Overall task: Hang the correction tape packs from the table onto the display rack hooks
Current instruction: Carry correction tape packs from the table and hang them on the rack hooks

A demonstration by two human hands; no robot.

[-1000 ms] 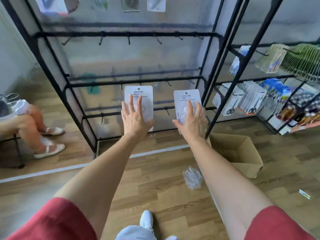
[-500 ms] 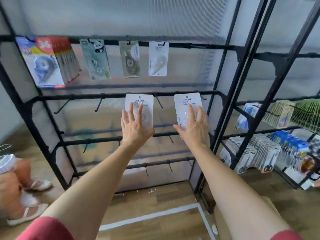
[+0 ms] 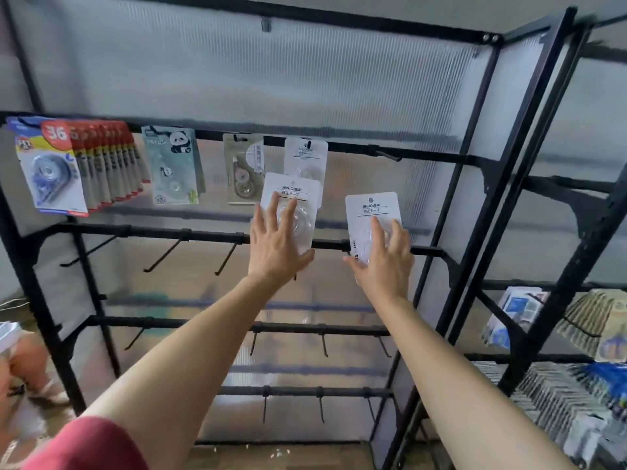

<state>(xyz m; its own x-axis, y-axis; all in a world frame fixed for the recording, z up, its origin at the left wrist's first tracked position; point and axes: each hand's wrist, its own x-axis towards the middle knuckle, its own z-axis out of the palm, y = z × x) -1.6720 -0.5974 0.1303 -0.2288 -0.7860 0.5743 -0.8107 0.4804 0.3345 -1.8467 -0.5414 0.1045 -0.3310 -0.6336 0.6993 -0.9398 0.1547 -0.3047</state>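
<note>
On the top rail of the display rack (image 3: pixel 473 159), at your far left, hangs a thick row of red-and-blue packs (image 3: pixel 51 164), then a panda pack (image 3: pixel 173 164), then a grey pack (image 3: pixel 242 167), then one white hung pack (image 3: pixel 305 156) already on its hook. Your left hand (image 3: pixel 274 245) grasps the left pack (image 3: pixel 291 193) just below that hung one, overlapping its lower edge; your fingers are spread over the near face and your thumb hooks round the lower right corner. It is off any hook, in the air between the top rail and the second rail. Just to the right, your right hand (image 3: pixel 383 262) grasps the right pack (image 3: pixel 371 208) the same way, fingers fanned over the blister and thumb at the lower left edge. That pack sits lower, below and left of a bare hook (image 3: pixel 388 155) on the top rail. Further right, a second rack holds hanging goods (image 3: pixel 559 395).
</note>
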